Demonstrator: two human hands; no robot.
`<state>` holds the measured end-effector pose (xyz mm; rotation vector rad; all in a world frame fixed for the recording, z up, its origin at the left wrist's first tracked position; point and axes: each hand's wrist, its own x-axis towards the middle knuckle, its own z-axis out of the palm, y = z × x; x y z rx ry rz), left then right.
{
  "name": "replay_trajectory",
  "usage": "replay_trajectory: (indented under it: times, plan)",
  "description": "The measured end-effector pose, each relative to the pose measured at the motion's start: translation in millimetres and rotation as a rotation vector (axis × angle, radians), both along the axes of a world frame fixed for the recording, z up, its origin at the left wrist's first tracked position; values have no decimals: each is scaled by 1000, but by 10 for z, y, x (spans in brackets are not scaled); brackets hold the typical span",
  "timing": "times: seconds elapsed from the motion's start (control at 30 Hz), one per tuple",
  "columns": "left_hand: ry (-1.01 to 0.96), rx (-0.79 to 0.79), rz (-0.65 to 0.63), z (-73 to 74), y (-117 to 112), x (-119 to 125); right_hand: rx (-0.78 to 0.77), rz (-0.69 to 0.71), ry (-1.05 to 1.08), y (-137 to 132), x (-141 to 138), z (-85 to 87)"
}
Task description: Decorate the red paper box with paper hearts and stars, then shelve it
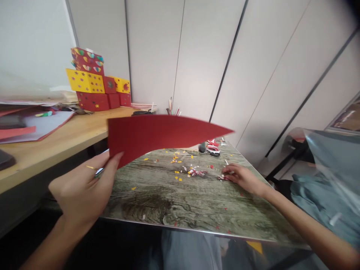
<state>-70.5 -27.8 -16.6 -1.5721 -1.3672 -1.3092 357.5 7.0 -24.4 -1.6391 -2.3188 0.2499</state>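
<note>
My left hand [84, 183] is closed on a sheet of red card [146, 131], gripping it by its lower left corner. The card is held above the table, curved and narrowing to a point on the right. A small shiny thing [99, 172] shows beside the fingers of this hand; its kind cannot be made out. My right hand [243, 179] rests low on the table with its fingers bent together at some paper scraps [222, 177]. A pile of pink and white paper scraps [195, 171] lies to its left, with yellow bits [177, 172] scattered round it.
The wood-grain table [157, 208] carries rolls of tape [213, 150] at its far side. Pencils [170, 107] stand behind the card. Red and yellow decorated boxes [92, 82] are stacked on the higher wooden desk [84, 125], beside papers [53, 123]. Grey-green cloth [320, 198] lies at right.
</note>
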Motion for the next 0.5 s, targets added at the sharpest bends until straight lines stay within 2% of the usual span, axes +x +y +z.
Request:
replay_trajectory:
  times: [0.07, 0.13, 0.2, 0.27, 0.4, 0.5]
  plan:
    - [37, 5, -71, 2, -24, 157, 43, 22, -46, -250, 132, -42]
    - [183, 22, -229, -60, -67, 354, 74, -31, -98, -502, 251, -108]
    - [364, -4, -431, -179, -135, 590, 87, -115, -129, -753, 347, -182]
    - [434, -56, -566, -333, -219, 855, 78, -178, -138, -998, 425, -243]
    - [491, -172, -649, -637, -345, 1320, 45, -154, -134, -1439, 612, -353]
    - [430, -205, -669, -769, -366, 1493, 85, -109, -112, -1666, 869, -538]
